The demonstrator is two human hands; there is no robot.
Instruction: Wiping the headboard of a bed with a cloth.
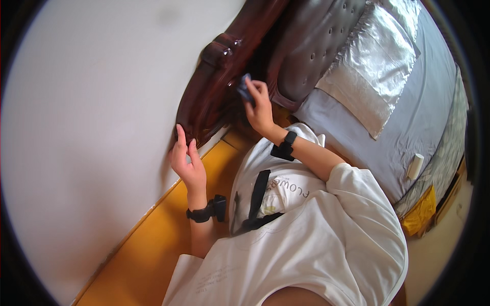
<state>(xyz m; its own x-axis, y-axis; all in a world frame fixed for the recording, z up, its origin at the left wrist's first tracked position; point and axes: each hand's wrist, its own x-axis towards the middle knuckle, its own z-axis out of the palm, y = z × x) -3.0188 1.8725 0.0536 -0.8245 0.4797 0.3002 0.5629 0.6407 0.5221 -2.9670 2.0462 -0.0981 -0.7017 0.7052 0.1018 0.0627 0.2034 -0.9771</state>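
A glossy dark reddish-brown wooden headboard (pixel 206 82) with a carved, scrolled edge stands close to the white wall. My right hand (pixel 260 105) holds a bunched dark blue cloth (pixel 245 88) against or just over the inner side of this frame; the cloth is slightly blurred. Lower down, my left hand (pixel 187 160) has its fingertips at the bottom outer edge of the wood, with thumb and fingers apart and nothing held. A black band with a small box is strapped on each wrist.
Beside the frame is the headboard's tufted brown padding (pixel 306 57). A shiny silvery pillow cover (pixel 371 72) lies on the grey bed sheet (pixel 352 126), with a white cylindrical object (pixel 415 166) near the bed's edge. Yellow fabric (pixel 421 214) hangs there. An orange-brown surface (pixel 153 244) runs along the wall (pixel 95 114).
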